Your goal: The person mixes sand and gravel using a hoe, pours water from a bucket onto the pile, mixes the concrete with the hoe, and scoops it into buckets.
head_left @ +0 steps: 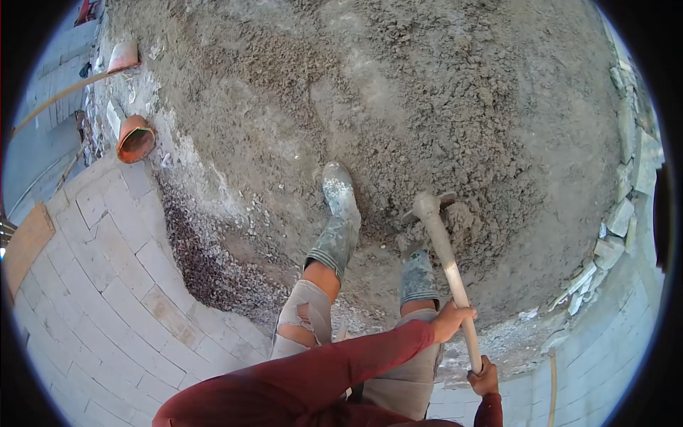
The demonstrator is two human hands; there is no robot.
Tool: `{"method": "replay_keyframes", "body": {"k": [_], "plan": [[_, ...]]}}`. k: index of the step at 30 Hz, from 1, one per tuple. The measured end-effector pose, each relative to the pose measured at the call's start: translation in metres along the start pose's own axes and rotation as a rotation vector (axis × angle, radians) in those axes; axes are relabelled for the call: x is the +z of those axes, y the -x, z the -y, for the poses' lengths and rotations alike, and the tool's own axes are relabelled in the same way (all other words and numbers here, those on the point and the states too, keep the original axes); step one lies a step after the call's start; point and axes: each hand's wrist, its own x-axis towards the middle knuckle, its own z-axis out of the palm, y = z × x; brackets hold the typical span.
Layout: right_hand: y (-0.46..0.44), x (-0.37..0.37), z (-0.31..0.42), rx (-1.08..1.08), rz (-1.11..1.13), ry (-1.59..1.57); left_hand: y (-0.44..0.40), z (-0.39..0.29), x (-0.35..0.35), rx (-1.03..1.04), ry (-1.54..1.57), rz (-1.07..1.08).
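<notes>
A long-handled hoe (455, 281) slants across the lower right of the head view. My left hand (452, 322) is wrapped round its pale wooden handle partway down. Close to the handle's end, my right hand (485, 377) grips it too. Clods of wet-looking grey-brown earthy mix (466, 128) surround the hoe's head (427, 206), which rests in them close to my right boot (418, 274). The blade is partly hidden by a clump. My left boot (341, 206), smeared with the same mix, stands farther forward.
An orange bucket (135, 140) lies tipped on its side at left. Behind it are another bucket (124, 55) and a long wooden pole (60, 98). Dark gravel (206, 274) borders the pale block wall (135, 285). Broken stone pieces (619, 217) line the right edge.
</notes>
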Motion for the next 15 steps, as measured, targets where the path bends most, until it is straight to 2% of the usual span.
{"method": "replay_keyframes", "body": {"k": [2, 3, 4, 5, 6, 7, 9, 10, 11, 13, 14, 15], "plan": [[-0.051, -0.003, 0.029, -0.055, 0.008, 0.022, 0.002, -0.006, -0.012, 0.144, 0.121, 0.02], [-0.083, -0.002, 0.057, -0.078, 0.021, 0.024, 0.007, -0.05, -0.02, 0.25, 0.063, -0.024], [-0.128, 0.007, 0.111, -0.193, 0.055, -0.025, 0.007, -0.105, -0.039, 0.448, -0.025, 0.003], [-0.176, 0.026, 0.167, -0.269, 0.109, -0.173, 0.029, -0.182, -0.046, 0.582, -0.118, -0.098], [-0.229, 0.055, 0.21, -0.505, 0.144, -0.23, 0.036, -0.251, -0.068, 0.748, -0.273, -0.175], [-0.253, 0.062, 0.303, -0.391, 0.483, -0.544, 0.052, -0.325, -0.082, 0.889, -0.393, -0.277], [-0.31, 0.113, 0.44, -0.539, 0.825, -1.006, 0.079, -0.46, -0.109, 1.149, -0.721, -0.564], [-0.329, 0.131, 0.507, -0.456, 0.93, -1.146, 0.08, -0.524, -0.136, 1.172, -0.863, -0.717], [-0.344, 0.144, 0.564, -0.459, 1.066, -1.29, 0.089, -0.579, -0.154, 1.107, -1.045, -0.866], [-0.372, 0.173, 0.648, -0.404, 1.135, -1.422, 0.098, -0.64, -0.176, 0.825, -1.361, -1.105], [-0.375, 0.185, 0.663, -0.351, 1.135, -1.473, 0.093, -0.651, -0.197, 0.655, -1.484, -1.187], [-0.372, 0.193, 0.655, -0.295, 1.122, -1.475, 0.09, -0.64, -0.207, 0.613, -1.441, -1.165]]}}
